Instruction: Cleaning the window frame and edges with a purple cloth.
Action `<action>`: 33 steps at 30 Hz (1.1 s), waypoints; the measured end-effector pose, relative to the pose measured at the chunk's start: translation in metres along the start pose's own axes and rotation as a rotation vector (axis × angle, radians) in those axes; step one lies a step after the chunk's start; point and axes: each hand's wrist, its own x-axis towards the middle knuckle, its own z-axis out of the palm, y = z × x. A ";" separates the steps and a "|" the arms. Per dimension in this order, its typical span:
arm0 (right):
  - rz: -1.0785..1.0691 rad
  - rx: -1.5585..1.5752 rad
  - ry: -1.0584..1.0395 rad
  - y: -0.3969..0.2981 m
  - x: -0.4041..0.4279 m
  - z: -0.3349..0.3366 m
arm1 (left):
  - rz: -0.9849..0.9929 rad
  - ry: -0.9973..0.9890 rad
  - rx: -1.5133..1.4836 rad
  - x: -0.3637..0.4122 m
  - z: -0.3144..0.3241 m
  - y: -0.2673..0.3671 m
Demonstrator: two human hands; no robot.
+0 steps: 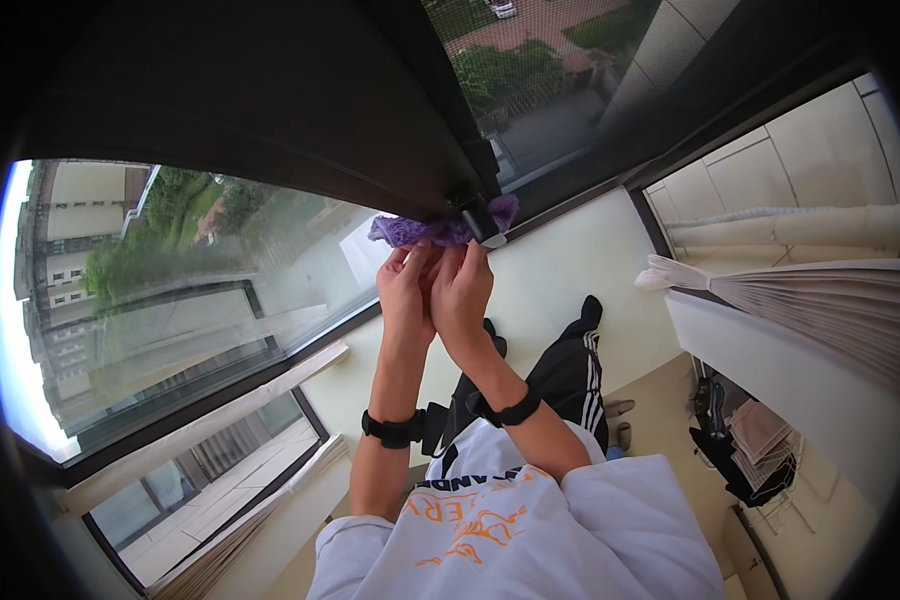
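Observation:
A crumpled purple cloth (412, 231) lies along the lower edge of a dark window frame (390, 161), and part of it shows beyond a black window handle (480, 222). My left hand (403, 277) pinches the cloth's near edge between thumb and fingers. Beside it, touching or almost touching, my right hand (463, 279) is closed at the same cloth, just below the handle's pale end. The fingertips of both hands are partly hidden behind the cloth and the thumbs.
Glass panes (217, 285) stand at the left, an insect screen (547, 67) above. My feet are on a pale ledge (555, 277). Gathered pleated curtains (795, 300) hang at the right. Far below on the floor are slippers (621, 420) and a rack with clothes (761, 442).

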 end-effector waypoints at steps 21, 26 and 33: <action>-0.329 0.064 -0.105 -0.075 0.008 -0.044 | 0.619 0.035 0.272 -0.063 0.047 0.067; -0.489 0.028 0.012 -0.085 0.016 -0.045 | 0.532 0.013 0.124 -0.079 0.059 0.082; -0.619 -0.145 0.041 -0.095 0.034 -0.065 | 0.458 0.013 0.041 -0.074 0.056 0.080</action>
